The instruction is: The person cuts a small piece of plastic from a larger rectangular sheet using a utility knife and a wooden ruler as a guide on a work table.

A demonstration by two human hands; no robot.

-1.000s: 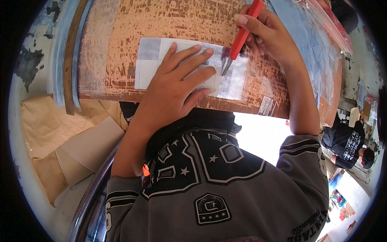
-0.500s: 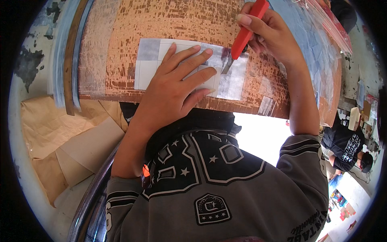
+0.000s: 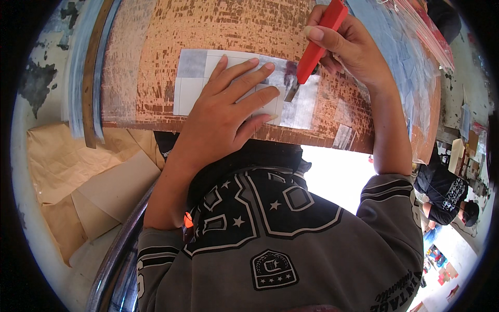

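Note:
My left hand (image 3: pixel 228 101) lies flat with its fingers spread on a white card template (image 3: pixel 188 96) marked with thin lines. Under the card is a pale, silvery translucent sheet (image 3: pixel 301 106), which shows beyond the card's right edge and at its upper left corner. In my right hand (image 3: pixel 345 47) is a red-handled utility knife (image 3: pixel 314 57), gripped between thumb and fingers and tilted. Its blade points down and left, with the tip at the card's right edge over the sheet. Both layers rest on a worn, scored brown board (image 3: pixel 234 26).
A wooden strip (image 3: pixel 92 78) lies along bluish sheets at the left. Brown paper (image 3: pixel 73 161) sits below them. Thin translucent sheets (image 3: pixel 410 67) are heaped at the right, with a small scrap (image 3: pixel 342 136) near the board's front edge. Another person (image 3: pixel 444 195) is at the far right.
The knife has moved slightly toward me along the card's right edge, its tip a little lower. My left hand and the card have stayed in place.

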